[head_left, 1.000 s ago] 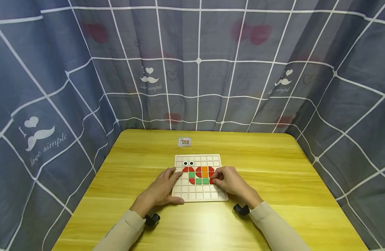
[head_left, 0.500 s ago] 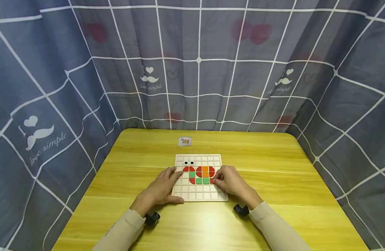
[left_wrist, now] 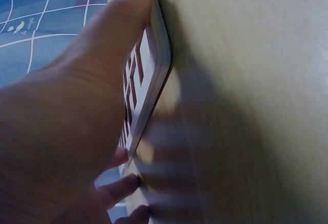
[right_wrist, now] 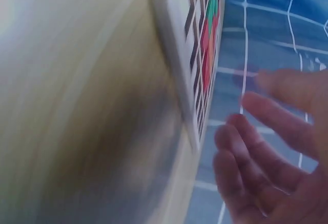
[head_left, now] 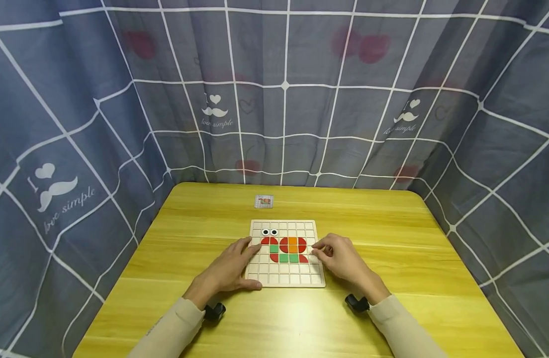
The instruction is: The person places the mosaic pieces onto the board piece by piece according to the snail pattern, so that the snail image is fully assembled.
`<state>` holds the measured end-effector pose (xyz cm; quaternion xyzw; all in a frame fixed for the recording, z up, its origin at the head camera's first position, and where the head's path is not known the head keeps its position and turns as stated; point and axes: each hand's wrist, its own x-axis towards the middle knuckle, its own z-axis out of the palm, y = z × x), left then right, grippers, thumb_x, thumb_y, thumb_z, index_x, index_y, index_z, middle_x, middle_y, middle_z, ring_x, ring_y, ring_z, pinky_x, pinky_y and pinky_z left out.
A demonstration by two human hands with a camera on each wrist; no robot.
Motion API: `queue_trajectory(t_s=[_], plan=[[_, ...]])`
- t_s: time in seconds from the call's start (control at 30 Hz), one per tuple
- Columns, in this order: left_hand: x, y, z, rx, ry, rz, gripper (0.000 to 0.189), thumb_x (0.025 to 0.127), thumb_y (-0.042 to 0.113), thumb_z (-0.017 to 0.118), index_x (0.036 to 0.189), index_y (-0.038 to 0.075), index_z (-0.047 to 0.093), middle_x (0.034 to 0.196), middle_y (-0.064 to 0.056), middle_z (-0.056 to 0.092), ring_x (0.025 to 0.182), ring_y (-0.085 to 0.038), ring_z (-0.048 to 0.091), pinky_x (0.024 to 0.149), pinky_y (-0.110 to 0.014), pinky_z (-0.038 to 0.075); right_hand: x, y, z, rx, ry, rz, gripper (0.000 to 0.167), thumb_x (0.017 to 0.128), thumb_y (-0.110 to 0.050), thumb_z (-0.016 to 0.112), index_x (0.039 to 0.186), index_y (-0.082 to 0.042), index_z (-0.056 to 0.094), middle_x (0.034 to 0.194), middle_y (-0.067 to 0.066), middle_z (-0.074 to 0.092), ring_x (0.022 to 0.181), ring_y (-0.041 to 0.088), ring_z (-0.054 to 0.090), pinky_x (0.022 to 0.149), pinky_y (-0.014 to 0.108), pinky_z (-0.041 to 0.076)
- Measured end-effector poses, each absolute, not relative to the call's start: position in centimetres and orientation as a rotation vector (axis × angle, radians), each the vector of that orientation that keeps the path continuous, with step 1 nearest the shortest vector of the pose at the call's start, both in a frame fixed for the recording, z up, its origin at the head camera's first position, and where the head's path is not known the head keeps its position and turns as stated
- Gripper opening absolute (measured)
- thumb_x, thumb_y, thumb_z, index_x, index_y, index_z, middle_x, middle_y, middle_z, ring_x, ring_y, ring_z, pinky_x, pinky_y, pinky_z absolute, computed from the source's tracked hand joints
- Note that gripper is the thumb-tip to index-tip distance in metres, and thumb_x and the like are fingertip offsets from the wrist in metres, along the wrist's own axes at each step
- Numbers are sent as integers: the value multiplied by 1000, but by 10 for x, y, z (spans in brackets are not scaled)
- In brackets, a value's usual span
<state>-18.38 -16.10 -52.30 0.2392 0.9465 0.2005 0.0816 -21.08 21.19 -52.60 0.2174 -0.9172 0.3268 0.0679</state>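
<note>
A pale wooden grid board (head_left: 285, 279) lies flat on the table, with several tiles set in its squares. Two round eye tiles (head_left: 270, 232) sit above red curved tiles (head_left: 269, 241), green square tiles (head_left: 284, 258) and orange tiles (head_left: 293, 245). At the lower right of this figure lies a red tile (head_left: 303, 259). My left hand (head_left: 228, 267) rests at the board's left side; its thumb (left_wrist: 110, 32) touches the front edge in the left wrist view. Over the right edge hovers my right hand (head_left: 340, 256), fingers loosely bent, with nothing visible between them.
Behind the board lies a small picture card (head_left: 263, 201) showing a similar coloured figure on a grid. The yellow wood-grain table (head_left: 368, 219) is enclosed by blue curtains (head_left: 256, 59) with white lines. Black wrist cameras (head_left: 357, 303) sit beneath both wrists.
My right hand has let go of the red tile at the figure's lower right and moved a little rightward, leaving the tile in view. The left hand stays at the board.
</note>
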Motion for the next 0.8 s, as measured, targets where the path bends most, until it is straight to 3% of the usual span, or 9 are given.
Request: queue_trajectory(t_s=[0.07, 0.13, 0.23, 0.33, 0.57, 0.8], plan=[[-184, -162, -523, 701, 2823, 602, 111, 93, 67, 93, 179, 14, 46, 187, -25, 35, 168, -53, 44, 135, -72, 43, -206, 224, -524, 639, -2728, 937, 25, 104, -22, 91, 125, -8, 88, 118, 7, 82, 97, 22, 77, 87, 41, 67], [-186, -164, -523, 680, 2833, 613, 107, 96, 66, 91, 179, 16, 47, 188, -24, 34, 169, -53, 43, 134, -73, 43, -202, 237, -522, 607, -2712, 850, 41, 105, -31, 90, 139, -10, 83, 136, 12, 79, 117, 34, 79, 101, 55, 67], [-189, -167, -521, 635, 2887, 607, 99, 101, 67, 85, 179, 20, 48, 190, -21, 34, 170, -51, 44, 135, -73, 42, -198, 258, -521, 557, -2708, 704, 65, 103, -45, 90, 159, -16, 72, 161, 17, 67, 143, 48, 69, 114, 74, 57], [-191, -171, -518, 596, 2978, 577, 94, 104, 70, 78, 179, 20, 49, 190, -19, 35, 172, -51, 42, 139, -74, 35, -193, 276, -521, 516, -2730, 565, 86, 99, -59, 89, 172, -23, 59, 178, 20, 53, 158, 53, 55, 120, 82, 47], [-188, -176, -516, 474, 3085, 453, 106, 101, 90, 60, 185, 31, 35, 197, -17, 18, 183, -50, 14, 143, -81, 4, -187, 290, -527, 487, -2836, 401, 115, 91, -81, 83, 185, -32, 37, 194, 19, 26, 176, 61, 27, 132, 93, 20], [-184, -172, -519, 454, 3112, 389, 113, 96, 94, 62, 186, 33, 32, 198, -15, 10, 183, -52, 7, 139, -88, -1, -186, 289, -530, 458, -2866, 306, 122, 88, -89, 79, 186, -32, 33, 197, 16, 17, 177, 63, 21, 131, 96, 15]])
